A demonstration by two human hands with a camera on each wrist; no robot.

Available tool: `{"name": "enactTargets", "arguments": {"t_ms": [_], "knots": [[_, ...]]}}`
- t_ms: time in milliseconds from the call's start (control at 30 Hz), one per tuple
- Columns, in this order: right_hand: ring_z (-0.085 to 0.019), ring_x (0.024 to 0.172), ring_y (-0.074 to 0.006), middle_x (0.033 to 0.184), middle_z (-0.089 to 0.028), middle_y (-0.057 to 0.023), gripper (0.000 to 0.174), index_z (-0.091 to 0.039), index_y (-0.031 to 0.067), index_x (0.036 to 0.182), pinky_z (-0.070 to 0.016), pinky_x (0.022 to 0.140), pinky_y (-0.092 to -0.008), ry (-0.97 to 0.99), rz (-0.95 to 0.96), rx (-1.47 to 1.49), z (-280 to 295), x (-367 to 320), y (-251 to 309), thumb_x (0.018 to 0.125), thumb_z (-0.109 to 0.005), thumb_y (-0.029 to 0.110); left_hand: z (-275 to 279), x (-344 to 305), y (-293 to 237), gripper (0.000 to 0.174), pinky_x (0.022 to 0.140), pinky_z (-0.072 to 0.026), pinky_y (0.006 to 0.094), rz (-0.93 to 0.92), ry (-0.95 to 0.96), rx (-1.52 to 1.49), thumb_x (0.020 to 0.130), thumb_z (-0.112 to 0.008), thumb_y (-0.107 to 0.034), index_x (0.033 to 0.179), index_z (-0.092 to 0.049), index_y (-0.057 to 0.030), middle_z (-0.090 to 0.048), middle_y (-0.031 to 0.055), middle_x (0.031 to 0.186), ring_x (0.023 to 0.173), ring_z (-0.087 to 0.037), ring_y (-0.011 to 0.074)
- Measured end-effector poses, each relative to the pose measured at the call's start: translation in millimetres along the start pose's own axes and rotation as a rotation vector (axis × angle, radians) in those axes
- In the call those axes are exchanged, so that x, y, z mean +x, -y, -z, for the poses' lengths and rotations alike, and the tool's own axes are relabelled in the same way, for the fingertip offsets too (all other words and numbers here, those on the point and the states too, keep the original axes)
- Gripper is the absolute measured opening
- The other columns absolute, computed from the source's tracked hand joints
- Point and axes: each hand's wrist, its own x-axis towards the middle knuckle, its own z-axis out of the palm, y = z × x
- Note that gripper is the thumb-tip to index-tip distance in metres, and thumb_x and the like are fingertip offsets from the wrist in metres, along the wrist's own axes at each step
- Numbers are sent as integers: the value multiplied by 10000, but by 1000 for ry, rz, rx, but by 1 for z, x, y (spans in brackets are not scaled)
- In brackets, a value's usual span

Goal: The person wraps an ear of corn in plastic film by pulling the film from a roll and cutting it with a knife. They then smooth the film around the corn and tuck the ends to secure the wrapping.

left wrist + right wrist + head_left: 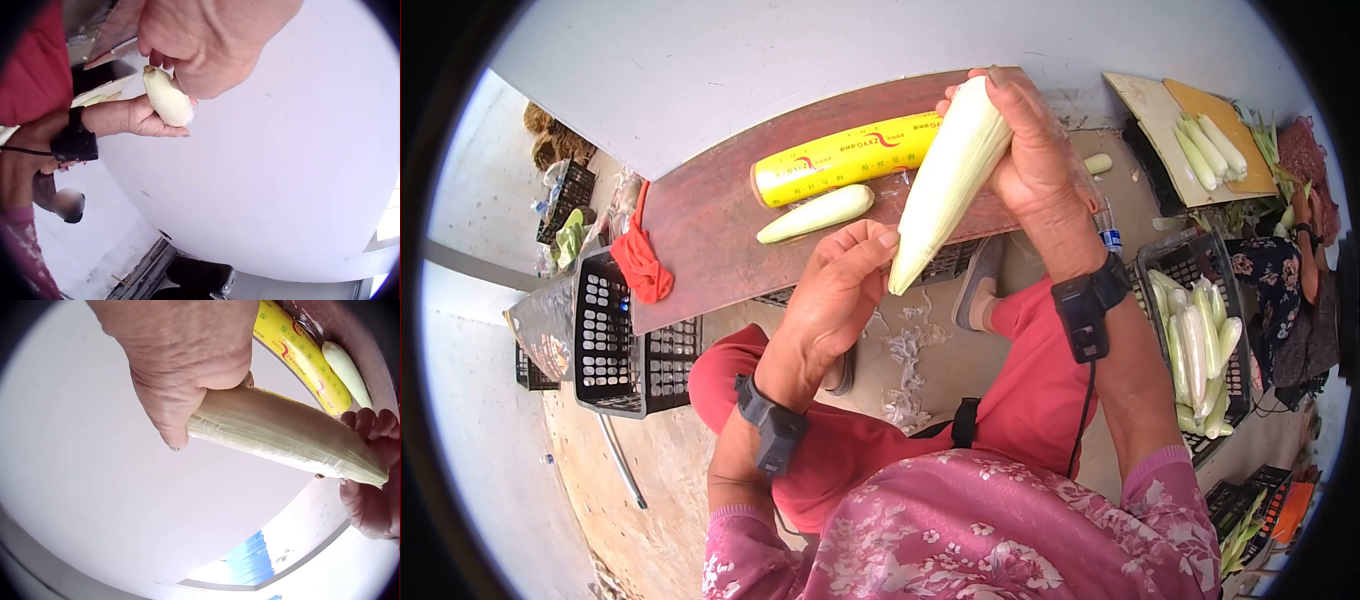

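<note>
A pale green husked ear of corn [955, 180] is tilted above the board, thick end up. My right hand [1032, 150] grips the thick end, its thumb along one side. At the narrow tip, my left hand [840, 285] pinches with thumb and fingers. In the right wrist view, a shiny film lies on part of the ear [281, 431], and the left hand's fingers [369, 422] curl beside the tip. The left wrist view shows the ear [167, 100] between both hands. A yellow printed roll [845, 160] and another ear [815, 213] lie on the board.
The reddish board [700, 235] stands against the wall. A red cloth [640, 265] hangs at its left end, by a black crate [610, 345]. At right are a crate of wrapped ears [1198, 345], boards with ears [1210, 150] and another person [1300, 290]. Plastic scraps [910, 360] litter the floor.
</note>
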Motion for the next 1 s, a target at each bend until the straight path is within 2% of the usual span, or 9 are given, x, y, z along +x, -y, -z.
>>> {"name": "enactTargets", "arguments": {"t_ms": [67,167,267,367,667,767,867,967,1000], "knots": [[-655,918,-238,966,-623,-114,396,-560,28,1075,-568,824,-387,-1,-9,43,4,3,1,865,-746,307,2,-1,1,123,771,-499,279,2,5,-19,974,-604,-180,919,-598,-70,-667,36,931,841,-613,111],[-624,1039,-292,1046,-642,-166,360,-579,48,1122,-524,917,-442,-14,-32,69,17,7,0,874,-723,265,-3,-1,1,135,787,-497,293,16,-97,-88,975,-605,-201,919,-591,-79,-666,35,953,852,-613,120],[-627,1034,-292,1051,-643,-168,353,-578,50,1124,-522,923,-443,8,-25,6,13,4,1,877,-717,262,-12,-1,-7,144,775,-501,294,31,-85,-96,979,-599,-213,932,-594,-77,-660,28,952,839,-614,132],[-653,918,-230,956,-628,-116,403,-566,10,1079,-567,820,-381,-12,-6,1,0,0,1,868,-743,303,-9,0,-6,144,763,-501,282,38,-29,-101,977,-608,-213,936,-599,-75,-652,20,925,832,-607,124],[-657,914,-225,959,-631,-117,412,-563,3,1075,-569,818,-379,-28,6,-28,-4,-2,1,868,-741,311,-4,1,2,127,759,-495,272,-19,-17,-59,966,-624,-174,930,-600,-55,-636,12,892,822,-589,100],[-636,1023,-300,1056,-644,-189,358,-577,29,1123,-518,944,-448,2,-20,1,7,1,-1,877,-720,246,-3,1,3,107,768,-495,278,-35,4,-48,965,-612,-157,919,-597,-61,-638,17,890,828,-593,113],[-637,1016,-302,1055,-644,-188,354,-577,37,1127,-519,945,-445,12,-7,12,9,3,-1,877,-719,243,-2,1,4,98,773,-493,283,-32,-31,-97,963,-602,-153,922,-588,-65,-639,26,908,839,-596,124],[-636,1016,-297,1051,-646,-184,353,-577,43,1130,-519,943,-442,10,-18,2,9,2,-1,877,-719,244,0,2,5,263,753,-514,331,-18,-56,-142,930,-663,-242,1125,-618,-72,-657,27,993,879,-633,145],[-637,1016,-296,1050,-647,-184,353,-577,42,1130,-520,940,-440,12,-19,1,9,2,-1,878,-718,245,1,3,4,235,751,-518,337,-8,-40,-141,932,-659,-234,1102,-618,-78,-656,24,986,881,-634,145]]}}
